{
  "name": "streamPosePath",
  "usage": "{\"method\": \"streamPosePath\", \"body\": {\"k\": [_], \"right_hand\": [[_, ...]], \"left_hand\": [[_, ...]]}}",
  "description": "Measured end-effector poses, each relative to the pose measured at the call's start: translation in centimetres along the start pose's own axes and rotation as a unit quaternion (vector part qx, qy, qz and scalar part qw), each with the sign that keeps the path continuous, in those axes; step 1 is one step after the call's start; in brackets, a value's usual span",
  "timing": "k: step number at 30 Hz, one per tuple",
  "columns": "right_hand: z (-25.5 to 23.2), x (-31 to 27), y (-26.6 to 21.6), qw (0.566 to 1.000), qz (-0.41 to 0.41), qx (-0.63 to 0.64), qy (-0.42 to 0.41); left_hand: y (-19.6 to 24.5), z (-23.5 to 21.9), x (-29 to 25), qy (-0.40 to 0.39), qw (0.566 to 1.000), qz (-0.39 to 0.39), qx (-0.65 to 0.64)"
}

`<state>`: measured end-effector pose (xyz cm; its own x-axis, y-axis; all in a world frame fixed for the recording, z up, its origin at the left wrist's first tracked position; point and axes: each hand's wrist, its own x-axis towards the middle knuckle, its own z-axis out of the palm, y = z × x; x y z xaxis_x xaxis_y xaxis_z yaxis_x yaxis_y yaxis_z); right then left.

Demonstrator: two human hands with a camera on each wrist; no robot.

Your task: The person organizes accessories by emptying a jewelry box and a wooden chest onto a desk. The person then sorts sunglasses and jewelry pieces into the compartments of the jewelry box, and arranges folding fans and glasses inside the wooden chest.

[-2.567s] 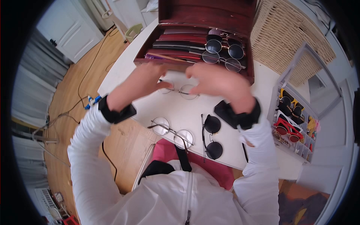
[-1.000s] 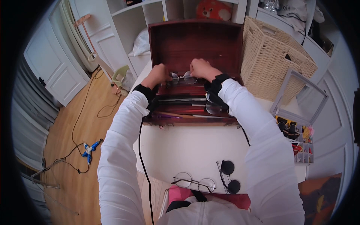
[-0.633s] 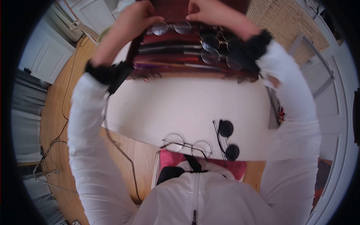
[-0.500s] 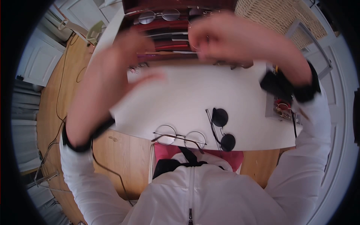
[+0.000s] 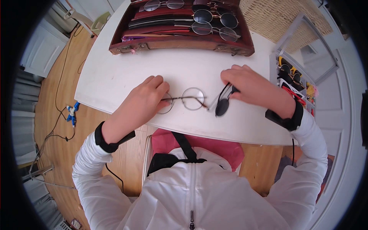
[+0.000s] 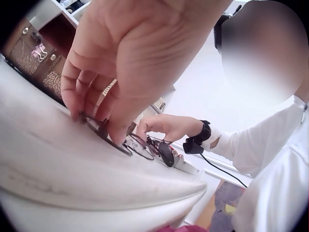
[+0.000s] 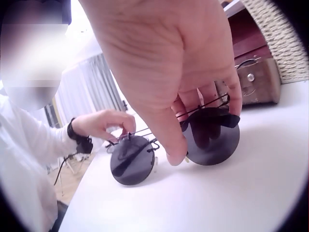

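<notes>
- The clear round glasses (image 5: 184, 99) lie near the desk's (image 5: 115, 76) front edge, their long axis running from 9 to 3 o'clock, lenses flat on the surface.
- The left hand (image 5: 143, 101) pinches their left lens end, its grip curled around the rim, probably to lift them by the frame and spare the glass.
- At their 3 o'clock, touching or almost so, the dark round sunglasses (image 5: 223, 103) sit tilted, one lens raised, axis roughly 12 to 6.
- The right hand (image 5: 255, 88) holds them, fingers and thumb closed on the wire frame.
- At 12 o'clock the wooden box (image 5: 184, 42) stands open with more pairs; at 2 o'clock sits a wicker basket (image 5: 268, 19), at 3 a compartment case (image 5: 295, 80).
</notes>
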<state>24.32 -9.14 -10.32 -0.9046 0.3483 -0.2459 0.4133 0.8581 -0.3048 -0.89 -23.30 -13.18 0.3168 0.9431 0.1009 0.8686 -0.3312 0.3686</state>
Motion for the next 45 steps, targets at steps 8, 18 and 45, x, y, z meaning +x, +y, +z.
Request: {"method": "streamPosePath", "body": {"k": [8, 18, 45], "right_hand": [[-6.5, -1.2, 2.6, 0.962, 0.019, 0.247, 0.119], [-10.4, 14.3, 3.1, 0.949, -0.103, 0.169, 0.246], [-9.5, 22.3, 5.8, 0.939, 0.064, -0.022, 0.338]], "left_hand": [[1.6, -2.7, 5.3, 0.177, 0.968, 0.002, -0.178], [-7.3, -10.2, 10.4, 0.262, 0.955, -0.068, -0.122], [-16.2, -9.9, 14.8, 0.186, 0.975, -0.108, 0.051]]}}
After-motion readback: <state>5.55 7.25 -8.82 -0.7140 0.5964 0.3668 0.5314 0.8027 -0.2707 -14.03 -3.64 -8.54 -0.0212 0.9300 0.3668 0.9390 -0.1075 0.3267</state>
